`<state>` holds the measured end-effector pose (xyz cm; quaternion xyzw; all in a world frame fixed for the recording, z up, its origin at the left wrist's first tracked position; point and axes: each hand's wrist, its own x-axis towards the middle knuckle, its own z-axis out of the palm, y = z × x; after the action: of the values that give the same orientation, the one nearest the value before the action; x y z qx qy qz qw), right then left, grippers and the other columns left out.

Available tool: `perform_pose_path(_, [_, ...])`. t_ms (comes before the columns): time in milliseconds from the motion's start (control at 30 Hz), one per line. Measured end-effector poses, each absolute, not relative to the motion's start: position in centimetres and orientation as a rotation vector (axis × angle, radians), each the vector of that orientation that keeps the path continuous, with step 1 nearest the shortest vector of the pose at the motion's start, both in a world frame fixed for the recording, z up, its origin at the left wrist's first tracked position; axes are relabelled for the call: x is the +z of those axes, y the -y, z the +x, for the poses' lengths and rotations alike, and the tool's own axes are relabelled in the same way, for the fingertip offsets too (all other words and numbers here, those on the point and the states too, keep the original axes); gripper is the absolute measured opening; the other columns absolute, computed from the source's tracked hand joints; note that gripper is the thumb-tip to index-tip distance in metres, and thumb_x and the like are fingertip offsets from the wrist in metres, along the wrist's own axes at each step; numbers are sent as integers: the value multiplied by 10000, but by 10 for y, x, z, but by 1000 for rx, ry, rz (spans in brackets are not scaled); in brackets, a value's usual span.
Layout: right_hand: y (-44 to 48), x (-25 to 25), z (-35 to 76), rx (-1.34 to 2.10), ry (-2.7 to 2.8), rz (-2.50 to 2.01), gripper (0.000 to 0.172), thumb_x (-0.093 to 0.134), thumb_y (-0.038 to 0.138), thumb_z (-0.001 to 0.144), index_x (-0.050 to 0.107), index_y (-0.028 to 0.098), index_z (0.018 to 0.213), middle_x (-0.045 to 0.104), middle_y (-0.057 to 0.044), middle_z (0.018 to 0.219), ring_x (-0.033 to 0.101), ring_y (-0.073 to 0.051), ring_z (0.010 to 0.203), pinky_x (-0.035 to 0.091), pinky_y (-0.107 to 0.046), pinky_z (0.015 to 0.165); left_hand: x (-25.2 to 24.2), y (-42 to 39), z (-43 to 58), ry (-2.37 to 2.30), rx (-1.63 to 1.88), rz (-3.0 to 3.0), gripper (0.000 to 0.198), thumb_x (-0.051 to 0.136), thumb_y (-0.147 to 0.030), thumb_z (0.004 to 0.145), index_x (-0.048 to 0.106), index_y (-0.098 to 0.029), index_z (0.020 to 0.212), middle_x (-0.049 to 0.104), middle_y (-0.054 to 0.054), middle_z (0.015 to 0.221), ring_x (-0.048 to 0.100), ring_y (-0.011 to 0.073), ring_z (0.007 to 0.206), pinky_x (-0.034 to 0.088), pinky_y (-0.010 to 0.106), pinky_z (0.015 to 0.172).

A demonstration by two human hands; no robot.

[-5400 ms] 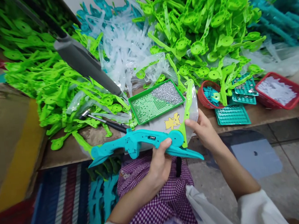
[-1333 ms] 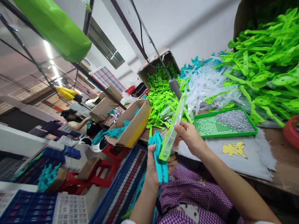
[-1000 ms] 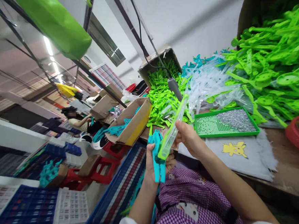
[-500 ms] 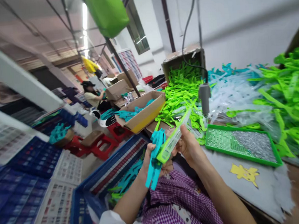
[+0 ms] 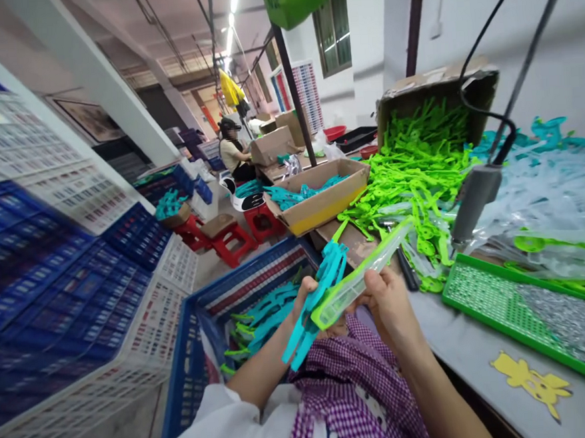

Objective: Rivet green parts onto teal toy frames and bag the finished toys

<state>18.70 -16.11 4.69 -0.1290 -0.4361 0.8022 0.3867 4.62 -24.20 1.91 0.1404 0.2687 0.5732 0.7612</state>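
My left hand (image 5: 305, 297) is closed round a teal plastic toy body (image 5: 314, 302), held edge-on above my lap. My right hand (image 5: 386, 304) pinches a lime-green and clear plastic arm (image 5: 361, 277) that lies along the teal body and points up to the right. Both hands sit close together over a purple checked apron (image 5: 352, 391). Just right of them is the bench edge with a green tray (image 5: 509, 314) of small silver screws.
A blue crate (image 5: 204, 322) with teal and green parts stands left of my lap. Heaps of green parts (image 5: 414, 170), a cardboard box (image 5: 318, 200) of teal parts and a hanging grey power screwdriver (image 5: 471, 200) crowd the bench. Stacked blue and white crates fill the left. Another person (image 5: 230, 153) sits far back.
My head has swung left, bringing the aisle and crates into view. The hands keep hold of the joined teal and green pieces, now held lower and more level.
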Motion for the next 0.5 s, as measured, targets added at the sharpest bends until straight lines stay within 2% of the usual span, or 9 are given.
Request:
perform_pose_path(133, [166,44,184,2031,1162,-304,405,689,579,734,580,204,839,646,14,592,580,-144,431,525,-294,472,8,249,40,-643,1276,266,407,511,-512,754,632,-124,785,517,23,493,440,125,393,293,227,421])
perform_pose_path(400, [174,35,180,2026,1153,-303,413,699,573,728,600,197,866,656,2,654,583,-136,451,524,-288,467,4,249,37,-649,1244,318,406,579,-478,639,635,-112,805,610,62,616,439,115,383,298,236,397])
perform_pose_path(500, [175,33,181,1999,1117,-367,431,691,592,722,593,203,878,665,-12,698,625,-160,540,528,-288,489,8,247,38,-664,1203,317,425,570,-461,625,646,-106,845,632,77,647,482,131,418,313,234,404])
